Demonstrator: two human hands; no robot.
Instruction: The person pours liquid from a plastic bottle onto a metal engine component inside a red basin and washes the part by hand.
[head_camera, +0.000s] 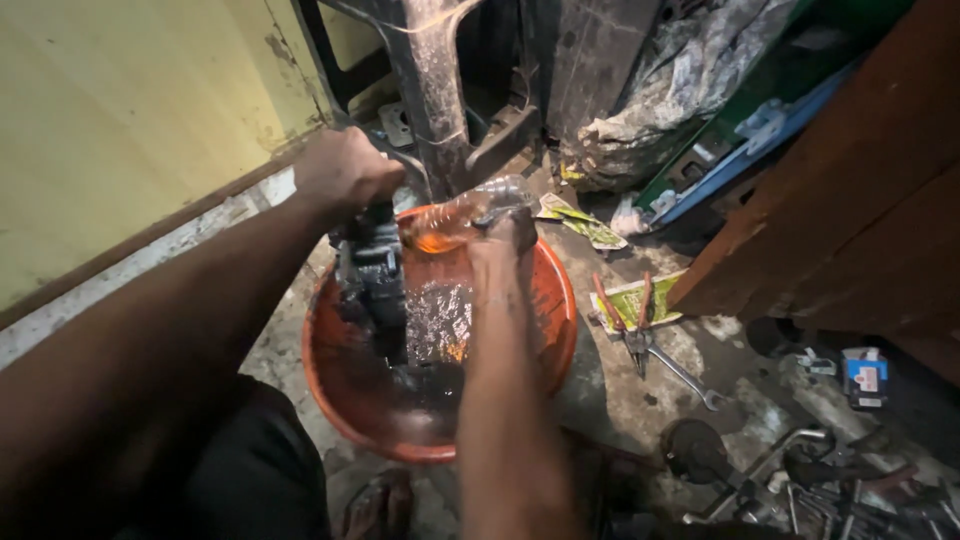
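Note:
My left hand (345, 168) grips the top of a black, greasy engine part (372, 285) and holds it upright over an orange plastic basin (555, 300). My right hand (505, 245) holds a clear plastic bottle (460, 215) tilted on its side, with amber liquid inside, its mouth next to the part. Dark, oily liquid lies in the bottom of the basin, and it looks splashed beside the part.
The basin sits on a dirty concrete floor by a yellow wall (120, 110). Red-handled pliers (630, 320) and a spanner (690, 378) lie to the right, with several more tools (800, 480) at the lower right. A wooden panel (860, 200) and crumpled plastic sheeting (690, 70) stand behind.

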